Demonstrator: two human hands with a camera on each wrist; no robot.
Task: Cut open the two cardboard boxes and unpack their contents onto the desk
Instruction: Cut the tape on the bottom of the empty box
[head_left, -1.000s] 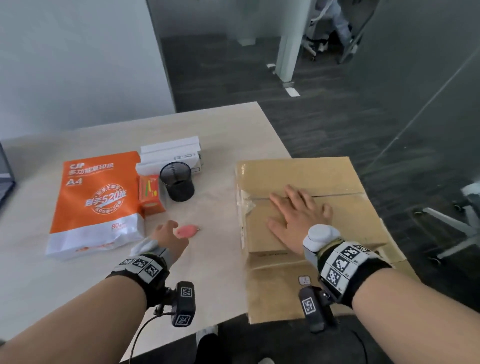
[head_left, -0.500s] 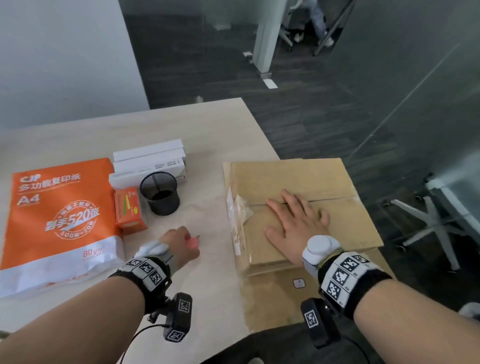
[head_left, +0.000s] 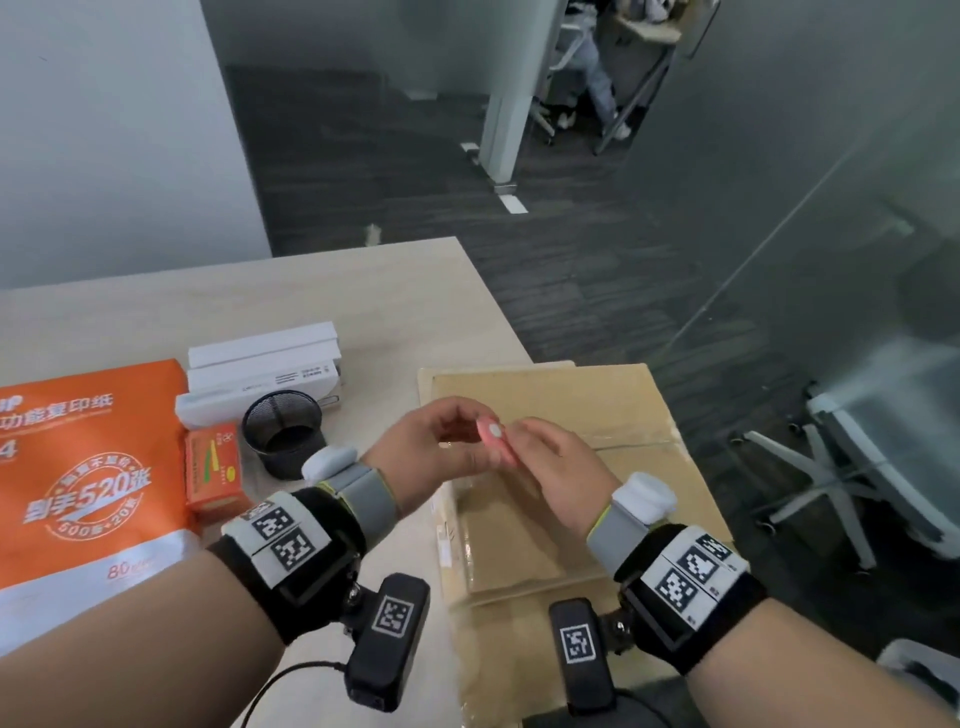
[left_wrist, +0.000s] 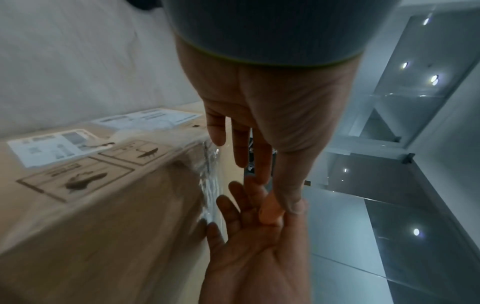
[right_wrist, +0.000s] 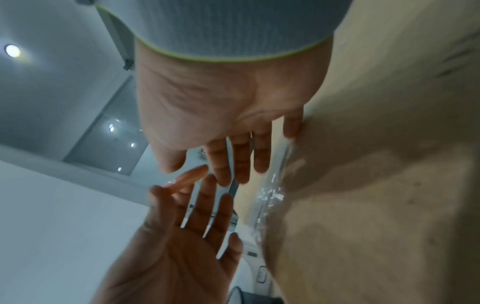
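Note:
Two brown cardboard boxes sit at the desk's right edge, a taped upper box (head_left: 550, 395) stacked on a larger lower box (head_left: 498, 665). Both hands meet just above the upper box. My left hand (head_left: 452, 441) pinches a small pink cutter (head_left: 492, 432) between thumb and fingers. My right hand (head_left: 535, 452) takes its other end between thumb and forefinger. In the left wrist view the pink cutter (left_wrist: 270, 211) lies under the left thumb, beside the labelled box (left_wrist: 91, 205). In the right wrist view the cutter (right_wrist: 187, 181) shows between the two hands, with the box (right_wrist: 376, 185) at the right.
On the desk (head_left: 363, 312) to the left lie an orange ream of A4 paper (head_left: 88, 467), a small orange box (head_left: 213, 465), a black mesh pen cup (head_left: 283, 431) and stacked white boxes (head_left: 260, 369). An office chair (head_left: 857, 467) stands right of the boxes.
My left hand picked the pink cutter off the desk and carried it right, over the box. My right hand lifted off the box top and met it.

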